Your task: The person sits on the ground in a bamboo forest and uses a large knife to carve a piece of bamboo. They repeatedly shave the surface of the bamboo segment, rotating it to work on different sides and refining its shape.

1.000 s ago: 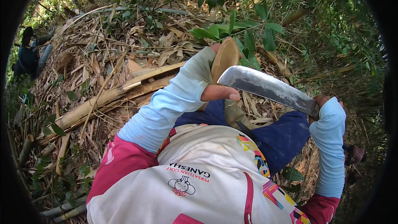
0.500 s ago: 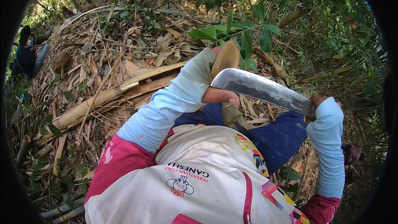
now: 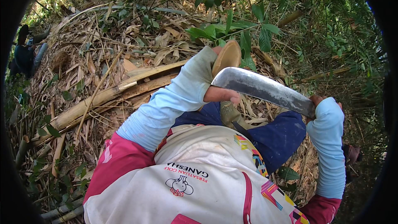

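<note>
In my right hand (image 3: pixel 318 104) is a machete, its handle hidden in my closed fingers. The broad grey blade (image 3: pixel 263 90) reaches leftward, bright along its upper part and dark below. My left hand (image 3: pixel 209 81), mostly covered by a pale blue sleeve, is closed around a brown oval piece with a pale rim (image 3: pixel 227 56), which looks like wood. That piece stands tilted just behind the blade's tip. The left thumb (image 3: pixel 224 95) lies along the underside of the tip; whether it touches the metal I cannot tell.
A long split bamboo pole (image 3: pixel 95 101) lies on dry leaves at the left. Green leafy stems (image 3: pixel 244 33) rise beyond my hands. My legs in dark blue trousers (image 3: pixel 280 139) are bent below the blade. Another person (image 3: pixel 25 56) is at the far left.
Almost nothing differs. My hands, the machete and the brown piece stay in nearly the same place, with only a very slight shift of the view.
</note>
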Available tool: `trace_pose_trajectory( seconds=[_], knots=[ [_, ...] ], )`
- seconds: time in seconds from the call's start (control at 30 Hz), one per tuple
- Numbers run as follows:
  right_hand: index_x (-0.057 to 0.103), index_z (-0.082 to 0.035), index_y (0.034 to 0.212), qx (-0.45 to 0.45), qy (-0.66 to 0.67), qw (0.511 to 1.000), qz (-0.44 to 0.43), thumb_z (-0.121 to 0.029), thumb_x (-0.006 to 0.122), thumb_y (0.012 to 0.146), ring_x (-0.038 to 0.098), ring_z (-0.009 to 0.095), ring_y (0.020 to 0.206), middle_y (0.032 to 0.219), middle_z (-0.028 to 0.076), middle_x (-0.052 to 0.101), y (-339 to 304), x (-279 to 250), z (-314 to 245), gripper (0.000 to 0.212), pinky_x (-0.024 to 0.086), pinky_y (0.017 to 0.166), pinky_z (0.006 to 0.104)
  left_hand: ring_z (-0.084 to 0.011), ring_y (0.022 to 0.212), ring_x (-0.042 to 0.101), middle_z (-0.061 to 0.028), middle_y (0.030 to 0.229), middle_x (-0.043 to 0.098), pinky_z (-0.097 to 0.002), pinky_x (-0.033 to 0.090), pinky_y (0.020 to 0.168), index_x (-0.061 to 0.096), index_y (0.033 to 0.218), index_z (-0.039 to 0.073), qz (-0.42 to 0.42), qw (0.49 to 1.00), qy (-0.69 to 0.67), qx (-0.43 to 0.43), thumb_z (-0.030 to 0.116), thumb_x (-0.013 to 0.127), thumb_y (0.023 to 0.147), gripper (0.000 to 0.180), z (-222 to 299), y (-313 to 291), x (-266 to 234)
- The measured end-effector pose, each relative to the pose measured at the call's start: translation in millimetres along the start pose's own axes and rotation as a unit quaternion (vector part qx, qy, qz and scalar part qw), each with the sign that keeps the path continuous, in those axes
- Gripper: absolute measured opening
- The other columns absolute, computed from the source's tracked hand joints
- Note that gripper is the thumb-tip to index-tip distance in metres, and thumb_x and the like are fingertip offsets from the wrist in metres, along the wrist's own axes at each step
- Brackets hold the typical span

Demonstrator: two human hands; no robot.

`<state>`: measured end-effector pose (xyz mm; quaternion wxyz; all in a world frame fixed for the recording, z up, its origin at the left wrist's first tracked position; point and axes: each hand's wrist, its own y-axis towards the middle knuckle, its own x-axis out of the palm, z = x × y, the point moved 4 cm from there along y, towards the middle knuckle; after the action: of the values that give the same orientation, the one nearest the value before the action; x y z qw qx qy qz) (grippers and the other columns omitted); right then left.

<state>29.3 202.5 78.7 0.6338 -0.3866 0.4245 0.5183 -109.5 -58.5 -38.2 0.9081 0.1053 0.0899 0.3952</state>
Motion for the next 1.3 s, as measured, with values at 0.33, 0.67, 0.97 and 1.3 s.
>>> trace_pose_trajectory(
  seconds=[0.33, 0.67, 0.97, 1.3],
  knots=[
    [0.066, -0.013, 0.109, 0.004, 0.001, 1.0, 0.008, -0.007, 0.07, 0.069, 0.061, 0.037, 0.079, 0.083, 0.013, 0.065, 1.4, 0.7, -3.7, 0.041, 0.045, 0.092, 0.0374, -0.0151, 0.101, 0.06, -0.0079, 0.11, 0.063, -0.0298, 0.049, 0.088, 0.049, 0.124, -0.001, 0.047, 0.999, -0.003, -0.018, 0.02, 0.095, 0.06, 0.082, -7.6, -6.6, 4.0],
    [0.066, -0.011, 0.107, -0.008, 0.001, 0.999, 0.048, -0.007, 0.066, 0.067, 0.061, 0.036, 0.076, 0.077, 0.014, 0.064, 2.0, -1.3, -1.0, 0.04, 0.047, 0.079, 0.0401, -0.0123, 0.094, 0.058, -0.0076, 0.104, 0.063, -0.0269, 0.049, 0.083, 0.049, 0.122, -0.004, 0.054, 0.996, -0.068, -0.035, 0.03, 0.093, 0.063, 0.081, -5.1, -2.3, 5.9],
    [0.068, -0.009, 0.109, -0.037, 0.029, 0.999, 0.027, -0.005, 0.072, 0.065, 0.06, 0.034, 0.073, 0.082, 0.014, 0.063, -7.4, 3.0, -6.4, 0.044, 0.05, 0.073, 0.037, -0.0118, 0.096, 0.058, -0.0071, 0.106, 0.063, -0.0269, 0.048, 0.086, 0.047, 0.126, -0.004, 0.039, 0.998, -0.036, -0.027, 0.03, 0.094, 0.062, 0.086, -3.9, -6.4, 3.3],
    [0.068, -0.009, 0.109, -0.021, 0.018, 0.999, 0.022, -0.004, 0.074, 0.065, 0.062, 0.032, 0.075, 0.082, 0.014, 0.064, -10.0, 1.4, -6.1, 0.045, 0.051, 0.068, 0.0359, -0.015, 0.102, 0.059, -0.0087, 0.11, 0.063, -0.0298, 0.048, 0.09, 0.045, 0.129, -0.003, 0.008, 0.996, -0.074, -0.052, 0.028, 0.092, 0.064, 0.086, 5.4, -8.7, 2.9]
  ],
)
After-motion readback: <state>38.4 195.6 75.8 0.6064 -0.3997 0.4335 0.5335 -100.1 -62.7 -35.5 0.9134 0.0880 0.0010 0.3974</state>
